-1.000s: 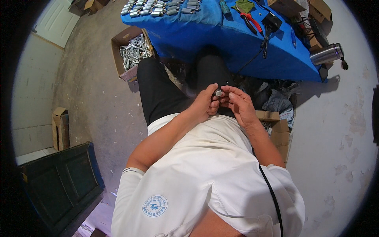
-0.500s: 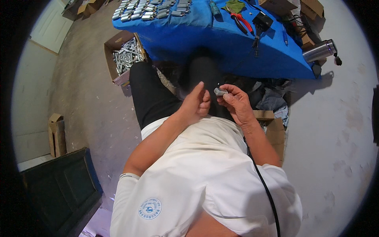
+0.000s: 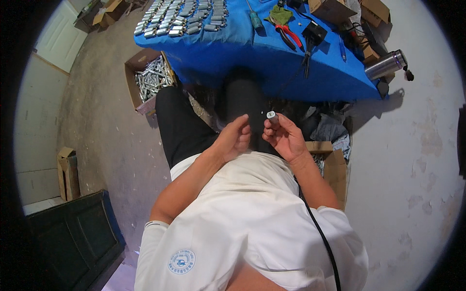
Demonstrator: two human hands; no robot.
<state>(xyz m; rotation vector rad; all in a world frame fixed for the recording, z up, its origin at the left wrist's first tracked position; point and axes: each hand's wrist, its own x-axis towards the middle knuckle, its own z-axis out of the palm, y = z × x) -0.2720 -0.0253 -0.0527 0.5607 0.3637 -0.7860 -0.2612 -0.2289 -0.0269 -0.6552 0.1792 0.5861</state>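
My right hand (image 3: 285,138) pinches a small grey metal part (image 3: 272,116) between thumb and fingers, one end face tipped up toward me. The part is short and rounded, with small openings in that end. Beside it, a little to the left and not touching, is my left hand (image 3: 234,137). Its fingers are curled in and its thumb points up; whatever they may hold is hidden. Both hands are over my lap. Rows of similar silver metal parts (image 3: 182,19) lie on the blue-covered table (image 3: 286,72) ahead.
On the table lie a green-handled screwdriver (image 3: 255,20), red-handled pliers (image 3: 290,38), a green cloth (image 3: 280,15) and a black adapter (image 3: 315,33). A steel flask (image 3: 387,66) is at the right corner. A cardboard box (image 3: 130,82) of metal pieces stands left of my legs.
My right hand has turned the metal part from lying sideways to end-up. The left hand stays close by with fingers curled. The whole view has shifted slightly.
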